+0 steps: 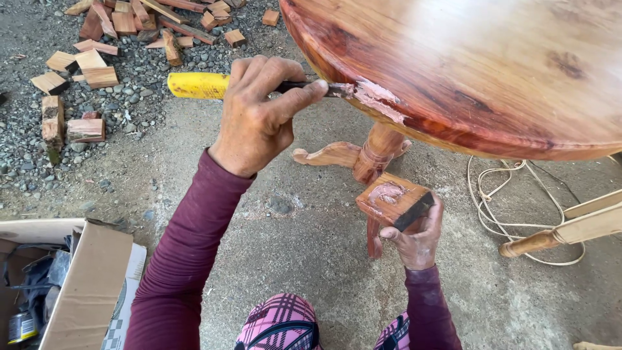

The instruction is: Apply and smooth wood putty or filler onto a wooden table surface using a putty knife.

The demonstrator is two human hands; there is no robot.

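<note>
Overhead, head view: left hand (256,120) in clenched grip on a yellow-handled putty knife (214,85), blade touching pale filler (376,98) on the round table (479,65) edge; right hand (418,236) grasps a wooden block (393,200) below.

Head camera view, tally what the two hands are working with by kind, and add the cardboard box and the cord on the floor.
Round wooden table: 1
Yellow-handled putty knife, in the left hand: 1
Wood block with pink filler, in the right hand: 1
Cardboard box: 1
Coiled cord: 1
Total: 5
</note>
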